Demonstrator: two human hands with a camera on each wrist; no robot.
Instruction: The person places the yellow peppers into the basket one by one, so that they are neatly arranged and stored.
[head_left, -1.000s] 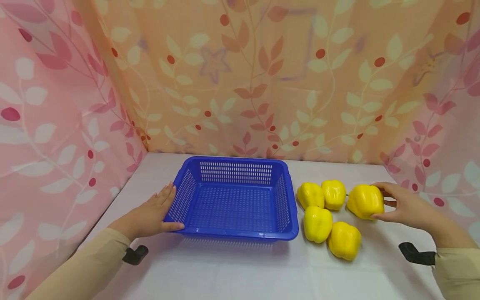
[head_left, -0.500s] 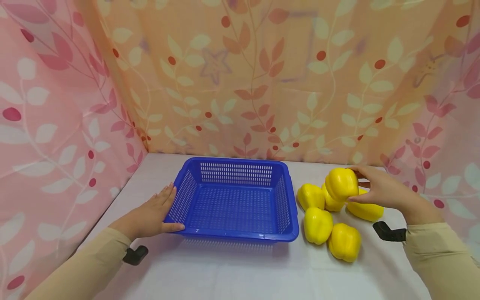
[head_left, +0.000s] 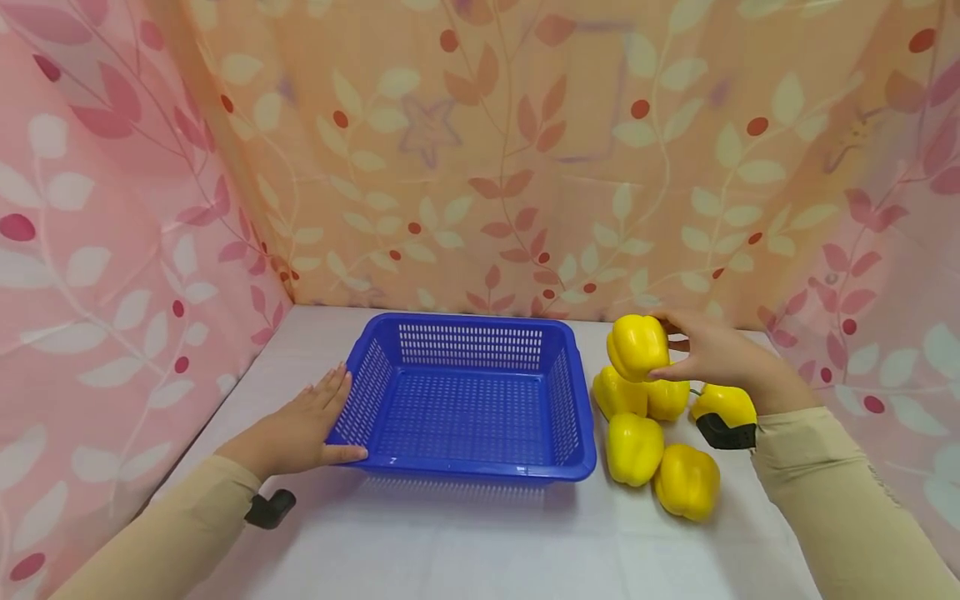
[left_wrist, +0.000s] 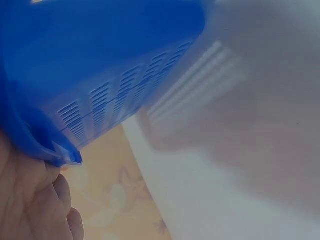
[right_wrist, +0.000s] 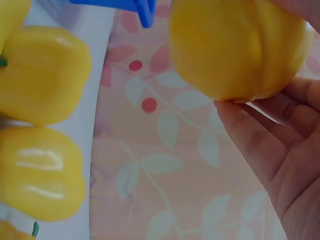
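My right hand (head_left: 716,360) holds a yellow bell pepper (head_left: 637,347) between thumb and fingers, raised above the others to the right of the basket. In the right wrist view the fingertips (right_wrist: 227,112) press against the lower side of that bell pepper (right_wrist: 235,50). A blue perforated plastic basket (head_left: 480,468) stands in the middle of the table with nothing inside. Against its left rim lies my left hand (head_left: 300,427), fingers extended along the outside and thumb at the front corner. In the left wrist view, the basket's side (left_wrist: 115,45) shows beside the palm (left_wrist: 25,200).
Several more yellow bell peppers (head_left: 635,450) lie grouped on the white tablecloth (head_left: 450,550) right of the basket. One bell pepper (head_left: 726,403) is partly hidden by a black wrist mount (head_left: 726,433). Patterned curtains (head_left: 480,167) enclose the table at the back and sides.
My right hand has lifted a bell pepper from the right end of the group and carried it leftward toward the basket. The left hand and basket have stayed put.
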